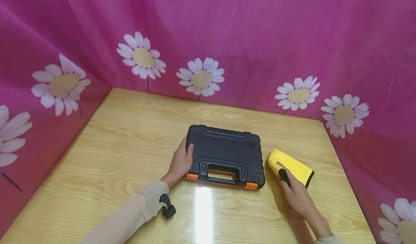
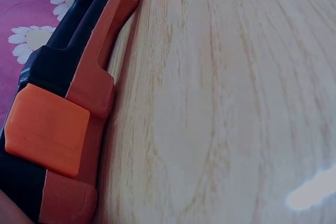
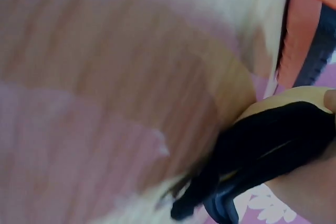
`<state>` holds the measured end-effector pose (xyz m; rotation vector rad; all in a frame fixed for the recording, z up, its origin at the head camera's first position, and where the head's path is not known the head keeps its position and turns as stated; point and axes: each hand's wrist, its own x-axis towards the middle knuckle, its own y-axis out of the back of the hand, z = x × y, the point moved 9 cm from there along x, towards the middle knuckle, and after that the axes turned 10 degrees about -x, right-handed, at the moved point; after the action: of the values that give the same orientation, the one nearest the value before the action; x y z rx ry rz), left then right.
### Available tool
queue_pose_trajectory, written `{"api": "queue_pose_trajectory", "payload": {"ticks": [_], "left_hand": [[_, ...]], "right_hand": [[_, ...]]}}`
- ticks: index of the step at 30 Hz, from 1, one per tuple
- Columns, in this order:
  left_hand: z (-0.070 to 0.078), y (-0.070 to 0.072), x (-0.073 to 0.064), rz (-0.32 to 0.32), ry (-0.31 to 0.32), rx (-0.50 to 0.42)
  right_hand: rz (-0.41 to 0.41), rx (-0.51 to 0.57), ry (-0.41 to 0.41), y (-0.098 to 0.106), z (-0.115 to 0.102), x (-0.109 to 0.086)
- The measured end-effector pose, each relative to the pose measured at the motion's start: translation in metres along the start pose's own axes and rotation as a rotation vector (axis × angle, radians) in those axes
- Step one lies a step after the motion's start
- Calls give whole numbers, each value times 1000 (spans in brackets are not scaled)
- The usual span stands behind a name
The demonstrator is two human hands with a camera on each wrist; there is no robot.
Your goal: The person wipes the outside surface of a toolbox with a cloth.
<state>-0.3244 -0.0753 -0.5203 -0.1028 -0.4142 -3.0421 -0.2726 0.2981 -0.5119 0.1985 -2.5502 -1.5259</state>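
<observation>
A black plastic tool case (image 1: 224,148) with orange latches lies flat on the table. My left hand (image 1: 180,161) grips its left edge, thumb on top and the other fingers hidden. The left wrist view shows the case's front edge, with an orange latch (image 2: 48,129) close by. To the right of the case, my right hand (image 1: 297,197) holds a folded yellow cloth (image 1: 295,166) with a black border. A black tool handle (image 1: 284,177) sticks out by the thumb. In the right wrist view two black prongs (image 3: 262,150) show, blurred; the tool's kind is unclear.
The wooden table (image 1: 136,135) reaches back to a pink curtain (image 1: 247,27) printed with white daisies, which also hangs at both sides. A small black device (image 1: 167,207) is strapped at the left sleeve. Light glares on the table's front (image 1: 203,215).
</observation>
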Motion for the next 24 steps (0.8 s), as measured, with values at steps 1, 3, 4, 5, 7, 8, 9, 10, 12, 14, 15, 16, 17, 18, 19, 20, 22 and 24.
{"api": "queue_pose_trajectory", "payload": {"ticks": [1,3,4,5,7,8,9,10,12,14,15,16,17,18,19,20,22,24], "left_hand": [[0,0,0,0,-4,0],[0,1,0,-2,-5,-3],[0,1,0,-3,-2,-4],[-1,1,0,-3,1,-7],[-2,1,0,-6,12,-10],[-3,1,-1,-6,16,-12],[-3,1,-1,-5,19,-12],[-3,1,-1,-5,22,-11],[-4,1,-1,-5,26,-11],[-4,1,-1,-5,28,-12],[-4,1,0,-5,29,-11],[-4,1,0,-5,31,-11],[-4,2,0,-5,31,-14],[-4,1,0,-6,31,-15],[-4,1,0,-7,31,-16],[-4,1,1,-6,30,-16],[-4,1,1,-5,25,-16],[-5,1,2,-7,23,-12]], "right_hand": [[-18,7,5,-3,-1,0],[-47,13,23,-9,-4,1],[-55,15,37,-11,-6,1],[-59,14,51,-13,-8,1],[-67,-5,81,-18,-12,1],[-66,-23,93,-20,-13,1],[-67,-44,102,-22,-14,1],[-70,-65,108,-24,-15,1],[-79,-112,109,-28,-15,0],[-88,-150,107,-32,-15,0],[-88,-166,109,-33,-16,-1],[-90,-182,111,-35,-16,-1],[-88,-194,116,-37,-16,-1],[-88,-205,119,-39,-15,-1],[-89,-210,120,-40,-16,-2],[-91,-214,120,-41,-16,-2],[-106,-228,114,-44,-15,-2],[-127,-237,102,-45,-15,-2]]}}
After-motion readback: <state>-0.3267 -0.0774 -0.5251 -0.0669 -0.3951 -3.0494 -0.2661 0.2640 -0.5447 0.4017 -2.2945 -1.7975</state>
